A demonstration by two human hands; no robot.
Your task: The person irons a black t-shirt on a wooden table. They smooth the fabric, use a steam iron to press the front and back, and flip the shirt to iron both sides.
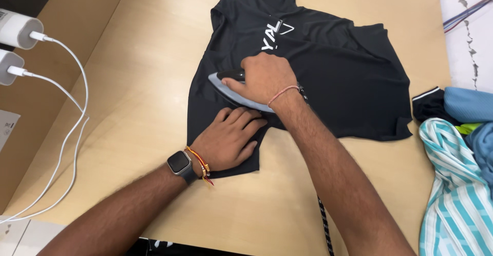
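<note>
The right hand (pixel 267 76) is curled shut around the handle of a clothes iron (pixel 233 89), which sits on a black T-shirt (pixel 334 76) spread over the wooden table (pixel 144 112). The left hand (pixel 231 138) lies flat, fingers together, pressing the shirt's lower edge just beside the iron.

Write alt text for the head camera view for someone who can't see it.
The right hand grips an iron on a black shirt spread on a wooden table, while the left hand lies flat on the shirt's lower edge. Folded clothes lie at right; two white chargers with cables sit at left.
</note>
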